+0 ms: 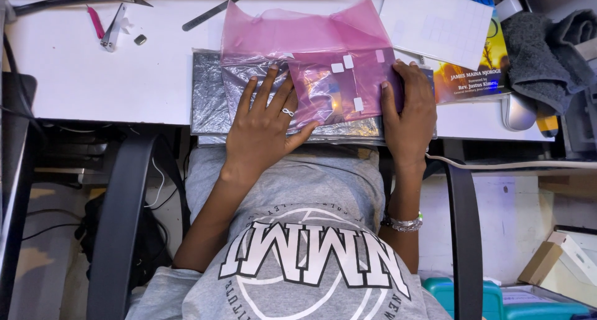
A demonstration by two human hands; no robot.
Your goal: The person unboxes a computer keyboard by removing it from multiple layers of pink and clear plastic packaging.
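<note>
A flat dark grey slab wrapped in clear plastic lies at the near edge of the white desk. A pink see-through bag lies over it, with small white labels on it. My left hand, wearing a ring, rests flat with spread fingers on the plastic and the pink bag's lower left corner. My right hand presses flat on the bag's right edge, and a bracelet sits on that wrist.
Tweezers, a pink tool and a thin dark blade lie at the desk's back left. White sheet, a book, grey cloth and a white mouse sit right. Chair arms flank my lap.
</note>
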